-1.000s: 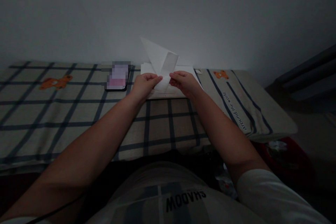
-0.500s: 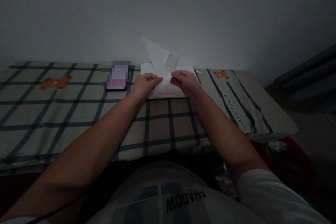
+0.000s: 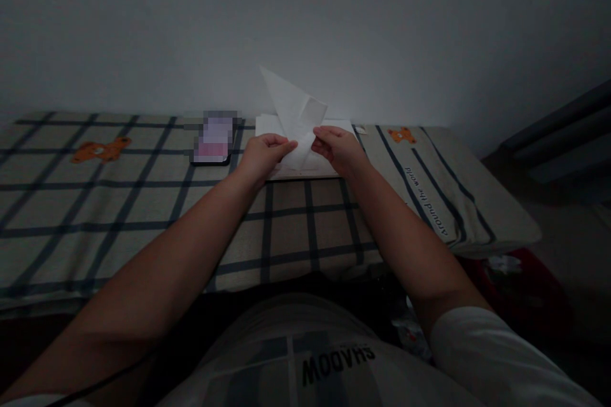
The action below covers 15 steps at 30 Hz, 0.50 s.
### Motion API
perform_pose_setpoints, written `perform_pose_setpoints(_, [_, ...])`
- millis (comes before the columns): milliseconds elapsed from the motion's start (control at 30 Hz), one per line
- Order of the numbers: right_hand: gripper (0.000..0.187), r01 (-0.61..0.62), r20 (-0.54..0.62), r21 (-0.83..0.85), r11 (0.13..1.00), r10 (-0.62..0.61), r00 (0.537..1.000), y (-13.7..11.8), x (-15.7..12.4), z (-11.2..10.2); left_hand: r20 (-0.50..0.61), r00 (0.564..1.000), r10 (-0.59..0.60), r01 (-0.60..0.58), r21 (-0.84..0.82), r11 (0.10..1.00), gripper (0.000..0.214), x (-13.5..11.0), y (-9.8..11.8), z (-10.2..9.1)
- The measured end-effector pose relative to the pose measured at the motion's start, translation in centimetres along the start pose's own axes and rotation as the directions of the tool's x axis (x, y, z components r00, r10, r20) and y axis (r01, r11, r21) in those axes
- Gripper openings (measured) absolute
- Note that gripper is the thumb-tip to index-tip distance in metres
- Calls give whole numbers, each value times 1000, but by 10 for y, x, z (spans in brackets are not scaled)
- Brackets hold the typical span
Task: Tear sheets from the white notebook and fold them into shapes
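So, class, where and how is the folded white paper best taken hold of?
I'd pinch the folded white paper lightly at its lower side edges, between thumb and fingers: left hand from the left, right hand from the right. It looks thin, and its pointed top rises clear of both hands.

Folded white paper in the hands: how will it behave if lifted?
The folded white paper is probably light, since it looks thin. It likely has some stiffness along its folds: the upper point juts beyond the left hand and right hand without drooping. Its thin flap would probably bend or crease if pushed.
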State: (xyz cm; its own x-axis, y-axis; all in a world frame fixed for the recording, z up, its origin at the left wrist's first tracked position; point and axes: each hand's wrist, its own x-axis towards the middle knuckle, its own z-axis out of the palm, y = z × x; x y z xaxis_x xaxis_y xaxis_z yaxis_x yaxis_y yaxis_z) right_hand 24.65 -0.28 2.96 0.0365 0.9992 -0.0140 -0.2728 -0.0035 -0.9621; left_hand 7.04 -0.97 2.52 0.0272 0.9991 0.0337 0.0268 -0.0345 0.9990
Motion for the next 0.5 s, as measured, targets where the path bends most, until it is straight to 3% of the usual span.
perform_pose_setpoints(500, [28,34,-62,21,999,-33,998,-3,2,0,34,999,14,-14,8,1000,24,0,1,-2])
